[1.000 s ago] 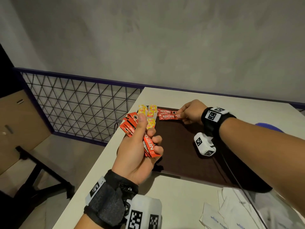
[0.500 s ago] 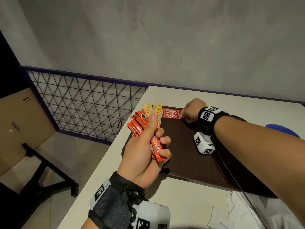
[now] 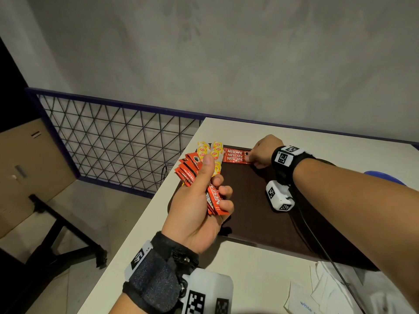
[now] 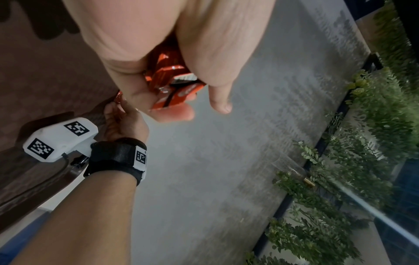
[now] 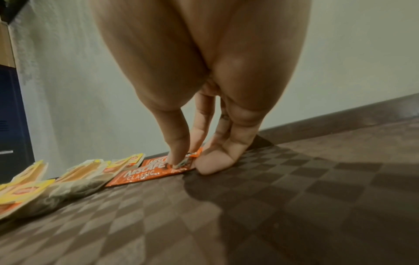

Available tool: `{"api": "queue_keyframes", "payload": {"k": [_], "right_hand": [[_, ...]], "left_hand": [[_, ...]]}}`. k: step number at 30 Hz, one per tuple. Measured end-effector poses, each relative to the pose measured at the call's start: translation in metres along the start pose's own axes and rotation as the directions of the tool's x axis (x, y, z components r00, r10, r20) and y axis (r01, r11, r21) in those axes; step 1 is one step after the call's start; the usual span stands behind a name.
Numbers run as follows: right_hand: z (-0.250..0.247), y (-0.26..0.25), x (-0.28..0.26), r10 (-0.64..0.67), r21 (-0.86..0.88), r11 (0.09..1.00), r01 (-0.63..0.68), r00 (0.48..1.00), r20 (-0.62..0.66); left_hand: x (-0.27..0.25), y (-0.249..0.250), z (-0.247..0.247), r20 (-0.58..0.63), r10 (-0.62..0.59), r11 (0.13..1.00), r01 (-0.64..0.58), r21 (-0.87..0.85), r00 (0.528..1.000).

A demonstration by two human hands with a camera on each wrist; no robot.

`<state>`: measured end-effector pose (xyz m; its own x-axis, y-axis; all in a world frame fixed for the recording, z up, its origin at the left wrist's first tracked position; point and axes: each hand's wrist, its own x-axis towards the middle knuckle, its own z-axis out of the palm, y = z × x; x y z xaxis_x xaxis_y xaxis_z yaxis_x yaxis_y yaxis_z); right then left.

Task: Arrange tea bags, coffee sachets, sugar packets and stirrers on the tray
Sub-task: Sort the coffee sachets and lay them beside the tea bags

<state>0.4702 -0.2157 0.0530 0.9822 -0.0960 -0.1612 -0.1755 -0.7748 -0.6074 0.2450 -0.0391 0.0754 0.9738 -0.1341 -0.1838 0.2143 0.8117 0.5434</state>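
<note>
A dark brown tray (image 3: 267, 214) lies on the white table. Yellow tea bags (image 3: 209, 150) (image 5: 86, 172) sit in its far left corner. Beside them lie three red coffee sachets (image 3: 234, 155) (image 5: 145, 174) in a row. My right hand (image 3: 260, 152) (image 5: 192, 161) pinches the right end of the nearest laid sachet against the tray. My left hand (image 3: 204, 200) hovers above the tray's left edge and grips a fanned bundle of red coffee sachets (image 3: 192, 171) (image 4: 172, 80), thumb pressed on top.
White sugar packets (image 3: 317, 293) lie on the table at the near right. A blue object (image 3: 383, 175) peeks out behind my right forearm. A cable (image 3: 317, 241) runs across the tray from the wrist camera. The table's left edge drops to a floor beside a mesh railing (image 3: 113, 141).
My right hand has set another sachet down in the row and stays pinching its end. My left hand with the bundle has barely moved.
</note>
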Motion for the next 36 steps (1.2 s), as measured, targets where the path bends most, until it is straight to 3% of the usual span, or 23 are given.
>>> {"api": "queue_keyframes", "payload": {"k": [5, 8, 10, 15, 19, 24, 27, 36], "right_hand": [[-0.005, -0.002, -0.011, -0.007, 0.046, 0.999, 0.008, 1.000, -0.025], [-0.015, -0.012, -0.029, -0.095, 0.028, 0.995, 0.096, 0.995, -0.040], [-0.024, -0.023, -0.047, -0.168, 0.109, 0.980, 0.169, 0.986, -0.013], [-0.045, -0.047, -0.119, -0.392, 0.291, 0.889, 0.353, 0.916, 0.086], [-0.058, -0.044, -0.171, -0.499, 0.390, 0.828, 0.403, 0.846, 0.187], [-0.063, -0.027, -0.199, -0.515, 0.413, 0.818, 0.400, 0.829, 0.217], [-0.066, -0.018, -0.204, -0.518, 0.430, 0.811, 0.397, 0.828, 0.214], [-0.070, -0.003, -0.201, -0.440, 0.604, 0.751, 0.268, 0.885, 0.155]], "left_hand": [[0.002, 0.002, 0.000, -0.002, -0.050, 0.997, 0.050, -0.056, 0.999], [0.003, 0.004, -0.003, 0.012, -0.070, 0.996, 0.071, -0.060, 0.997], [0.002, 0.003, -0.004, 0.026, -0.076, 0.996, 0.077, -0.052, 0.997], [-0.003, 0.001, -0.001, 0.080, -0.100, 0.993, 0.105, -0.062, 0.992], [-0.008, 0.000, 0.002, 0.069, -0.081, 0.992, 0.074, 0.102, 0.994], [-0.012, -0.003, 0.002, 0.052, -0.065, 0.937, 0.044, 0.347, 0.997], [-0.010, -0.005, 0.000, 0.048, -0.076, 0.922, 0.052, 0.385, 0.996], [-0.007, 0.001, 0.001, 0.077, -0.041, 0.988, 0.029, 0.150, 0.996]]}}
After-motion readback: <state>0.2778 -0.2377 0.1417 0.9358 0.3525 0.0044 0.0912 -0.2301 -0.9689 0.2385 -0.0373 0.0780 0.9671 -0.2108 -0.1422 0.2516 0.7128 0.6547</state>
